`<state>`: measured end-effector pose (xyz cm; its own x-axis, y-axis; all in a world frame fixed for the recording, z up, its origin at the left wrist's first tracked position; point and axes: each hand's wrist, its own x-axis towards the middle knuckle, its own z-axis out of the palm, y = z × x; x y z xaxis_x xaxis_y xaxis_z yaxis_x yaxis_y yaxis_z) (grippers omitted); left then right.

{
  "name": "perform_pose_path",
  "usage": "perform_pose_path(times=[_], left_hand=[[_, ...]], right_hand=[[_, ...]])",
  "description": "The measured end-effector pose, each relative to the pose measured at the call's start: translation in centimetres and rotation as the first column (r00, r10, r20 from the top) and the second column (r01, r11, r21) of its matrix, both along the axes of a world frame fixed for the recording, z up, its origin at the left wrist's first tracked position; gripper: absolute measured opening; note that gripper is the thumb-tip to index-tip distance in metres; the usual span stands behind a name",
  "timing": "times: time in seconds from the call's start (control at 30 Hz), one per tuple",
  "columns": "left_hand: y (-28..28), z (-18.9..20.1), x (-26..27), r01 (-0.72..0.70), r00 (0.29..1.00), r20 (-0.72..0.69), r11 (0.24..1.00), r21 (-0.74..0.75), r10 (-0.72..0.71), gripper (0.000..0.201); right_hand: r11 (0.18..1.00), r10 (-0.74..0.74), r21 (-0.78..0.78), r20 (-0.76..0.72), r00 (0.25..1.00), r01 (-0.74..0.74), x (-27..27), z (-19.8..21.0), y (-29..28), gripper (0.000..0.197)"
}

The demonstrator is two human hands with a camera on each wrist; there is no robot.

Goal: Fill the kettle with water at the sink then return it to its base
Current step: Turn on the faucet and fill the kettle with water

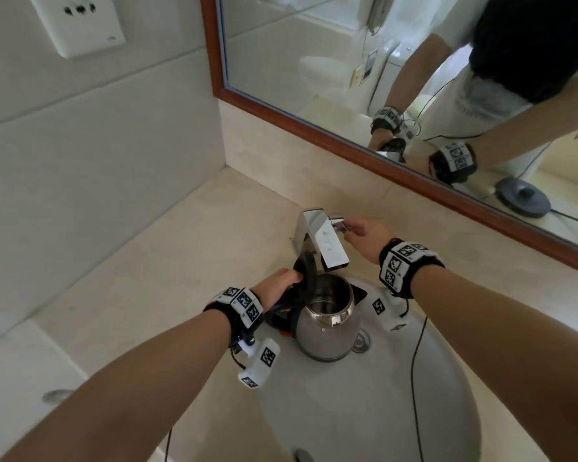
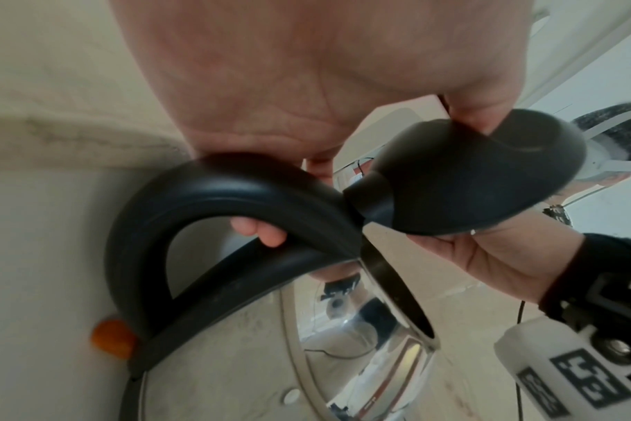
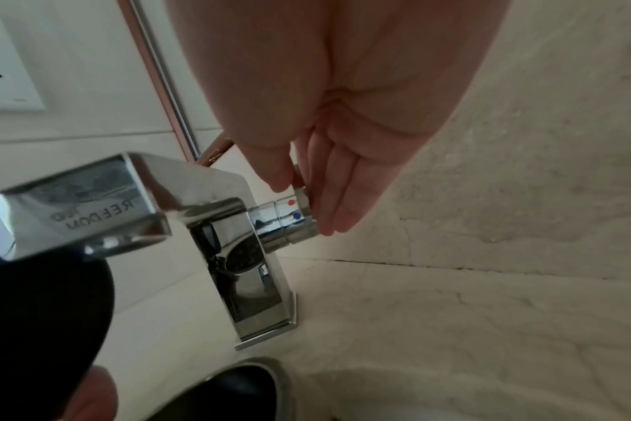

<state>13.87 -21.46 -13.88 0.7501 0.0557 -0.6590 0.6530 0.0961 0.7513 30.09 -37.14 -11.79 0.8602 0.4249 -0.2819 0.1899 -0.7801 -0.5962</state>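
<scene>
A steel kettle [image 1: 327,328] [image 2: 342,356] stands in the white sink basin [image 1: 364,411], right under the chrome faucet [image 1: 321,238] [image 3: 108,199]. Its black lid [image 1: 306,268] [image 2: 469,176] is tipped up, so the mouth is uncovered. My left hand [image 1: 277,285] [image 2: 270,85] grips the black handle [image 2: 198,193], with the thumb against the raised lid. My right hand [image 1: 364,233] [image 3: 325,171] pinches the faucet knob [image 3: 292,216] between thumb and fingers, on the faucet's right side. I see no water running from the spout.
The kettle base [image 1: 522,196] shows only as a reflection in the wood-framed mirror [image 1: 381,78], to the right on the counter. A wall socket [image 1: 77,21] sits up left. Beige counter [image 1: 147,261] surrounds the basin. A black cable [image 1: 414,378] hangs from my right wrist over the sink.
</scene>
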Motion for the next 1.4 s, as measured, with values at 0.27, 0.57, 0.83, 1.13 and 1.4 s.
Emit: perform_pose_path(times=[0.27, 0.57, 0.83, 1.13, 1.4], left_hand=[[-0.2, 0.2, 0.1, -0.014, 1.000, -0.014, 1.000, -0.027, 0.014, 0.036], [-0.2, 0.8, -0.1, -0.013, 1.000, 0.020, 0.999, -0.043, 0.014, 0.030], [-0.2, 1.1, -0.2, -0.016, 1.000, 0.017, 0.999, -0.051, 0.017, 0.032], [-0.1, 1.3, -0.2, -0.002, 1.000, 0.026, 1.000, -0.028, 0.003, 0.032], [-0.1, 1.5, -0.4, 0.010, 0.999, 0.035, 1.000, -0.022, -0.010, 0.032]], right_hand=[[1.000, 0.027, -0.014, -0.047, 0.999, -0.027, 1.2, -0.1, 0.1, 0.032], [0.997, -0.035, 0.064, -0.120, 0.992, 0.043, 1.6, -0.3, 0.2, 0.033], [1.000, 0.011, 0.019, -0.053, 0.999, -0.010, 2.7, -1.8, -0.1, 0.030], [1.000, -0.012, 0.025, -0.051, 0.999, 0.013, 2.5, -1.6, 0.0, 0.032], [1.000, -0.010, 0.026, -0.059, 0.998, 0.012, 2.8, -2.1, 0.0, 0.031]])
